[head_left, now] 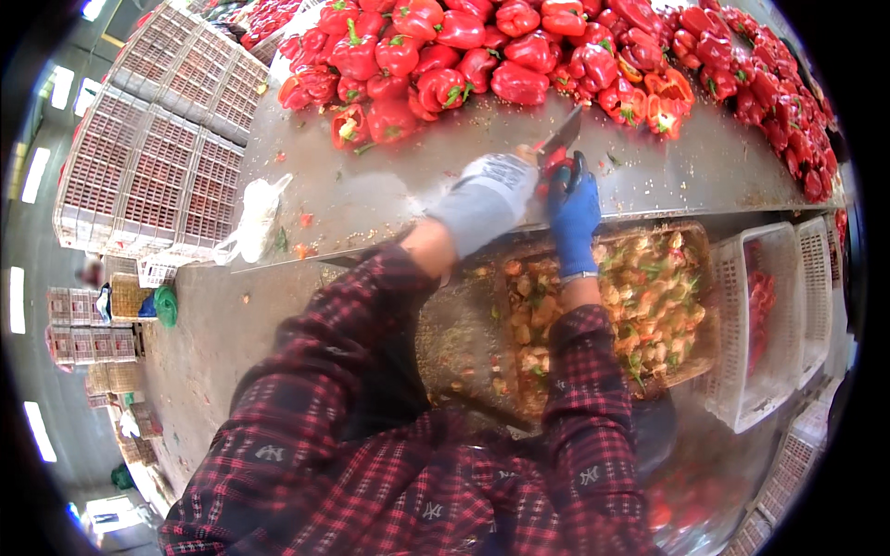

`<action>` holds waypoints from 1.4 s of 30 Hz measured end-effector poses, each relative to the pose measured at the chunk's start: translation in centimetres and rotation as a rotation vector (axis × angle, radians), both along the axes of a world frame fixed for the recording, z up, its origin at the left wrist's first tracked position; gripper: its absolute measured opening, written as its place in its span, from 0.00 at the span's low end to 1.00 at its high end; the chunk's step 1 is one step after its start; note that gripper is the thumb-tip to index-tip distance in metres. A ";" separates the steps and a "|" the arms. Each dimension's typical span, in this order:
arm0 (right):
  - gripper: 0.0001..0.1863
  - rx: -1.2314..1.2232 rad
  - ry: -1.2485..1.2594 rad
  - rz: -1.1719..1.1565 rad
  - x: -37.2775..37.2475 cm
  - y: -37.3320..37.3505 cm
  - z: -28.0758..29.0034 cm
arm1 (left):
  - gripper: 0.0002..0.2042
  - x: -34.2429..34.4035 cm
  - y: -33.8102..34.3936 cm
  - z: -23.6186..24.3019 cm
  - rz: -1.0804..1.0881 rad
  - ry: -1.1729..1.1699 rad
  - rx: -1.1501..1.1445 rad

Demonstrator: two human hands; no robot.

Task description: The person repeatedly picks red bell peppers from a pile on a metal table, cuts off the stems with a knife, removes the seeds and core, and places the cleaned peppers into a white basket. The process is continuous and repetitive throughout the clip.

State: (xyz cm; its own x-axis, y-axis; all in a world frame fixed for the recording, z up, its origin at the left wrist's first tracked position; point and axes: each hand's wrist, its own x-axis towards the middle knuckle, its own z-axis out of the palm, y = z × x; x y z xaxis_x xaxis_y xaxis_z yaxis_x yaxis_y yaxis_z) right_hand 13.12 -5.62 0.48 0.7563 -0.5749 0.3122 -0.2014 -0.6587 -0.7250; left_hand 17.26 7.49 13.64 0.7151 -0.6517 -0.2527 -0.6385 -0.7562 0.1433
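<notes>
My left hand, in a grey-white glove, is closed at the near part of the metal table. A knife points up and to the right from its fingers; the grip is partly hidden. Just to the right, my right hand, in a blue glove with dark fingertips, is closed around a small red shape, which appears to be a bell pepper, mostly covered by the fingers. The two hands are close together. Beyond them lies a large heap of red bell peppers, some cut open.
Below the table edge stands a crate of pepper cores and trimmings. White plastic crates are at right, one holding red peppers. Tall stacked crates stand at left. A white bag hangs at the table's left edge.
</notes>
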 end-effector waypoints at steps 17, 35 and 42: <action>0.26 -0.193 0.002 0.233 0.3 -2.0 -2.3 | 0.24 0.0 -1.2 -5.8 -0.141 -0.291 0.051; 0.26 -0.593 -0.208 0.123 5.4 -3.7 3.6 | 0.29 3.9 7.8 -5.6 0.559 0.039 -1.401; 0.30 -0.527 -0.229 0.435 17.9 7.1 5.6 | 0.32 4.0 11.7 1.1 0.939 0.278 -1.557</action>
